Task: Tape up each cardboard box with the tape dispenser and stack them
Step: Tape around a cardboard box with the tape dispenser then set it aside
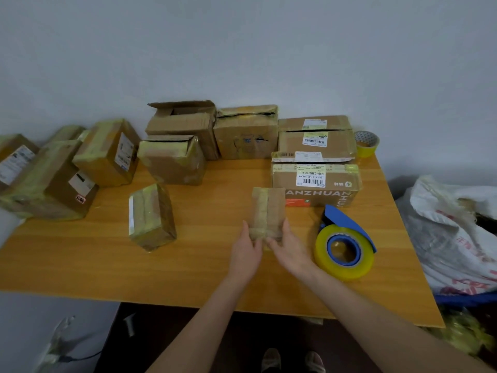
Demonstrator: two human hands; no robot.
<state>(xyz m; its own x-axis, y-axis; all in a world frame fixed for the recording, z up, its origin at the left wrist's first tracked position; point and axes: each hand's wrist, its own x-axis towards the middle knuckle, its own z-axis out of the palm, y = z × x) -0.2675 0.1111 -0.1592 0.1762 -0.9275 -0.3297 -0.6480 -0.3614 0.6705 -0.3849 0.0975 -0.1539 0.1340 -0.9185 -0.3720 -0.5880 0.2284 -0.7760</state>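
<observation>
A small brown cardboard box (267, 208) with a tape strip along its top stands in the middle of the wooden table (215, 278). My left hand (246, 251) holds its near left side and my right hand (289, 249) holds its near right corner, thumbs against the box. The blue tape dispenser (344, 243), loaded with a yellowish tape roll, lies on the table just right of my right hand, untouched. Another small taped box (152, 216) stands apart to the left.
Several larger boxes line the back: a taped group at far left (53, 179), an open-flapped box (185, 122), a printed box (317, 184) behind the small box. A spare tape roll (366, 143) sits at the back right corner. A white sack (457, 232) stands beyond the table's right edge.
</observation>
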